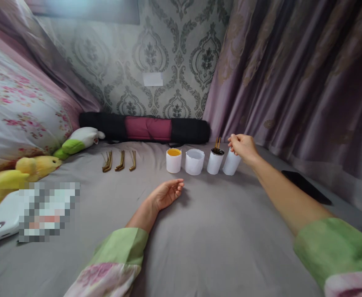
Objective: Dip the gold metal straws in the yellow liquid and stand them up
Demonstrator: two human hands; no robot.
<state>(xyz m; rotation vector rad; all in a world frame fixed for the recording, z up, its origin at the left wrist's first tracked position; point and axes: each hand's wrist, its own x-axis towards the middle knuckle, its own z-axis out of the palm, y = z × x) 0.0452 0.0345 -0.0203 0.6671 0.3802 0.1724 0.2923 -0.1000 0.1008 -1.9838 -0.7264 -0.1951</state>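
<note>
My right hand (242, 146) is over the mouth of the rightmost white container (231, 164), fingers pinched together. Whatever they may hold is hidden. Beside it stands a white-wrapped can (214, 163) with a dark inside and thin brownish sticks (218, 143) poking out. Further left are a wider white container (194, 164) and a white cup with a yellow inside (173, 163). My left hand (168, 194) rests on the grey sheet in front of the cups, fingers loosely curled, nothing in it. Bundles of thin brass-coloured bent sticks (107, 161), (120, 161), (132, 161) lie to the left.
A black and maroon roll (148, 128) lies along the wall. Plush toys (38, 166), a white object with a round dark spot (3, 216) and a blurred-out packet (49, 212) are at left. A flat black object (306, 186) lies right, below the curtain (292, 74).
</note>
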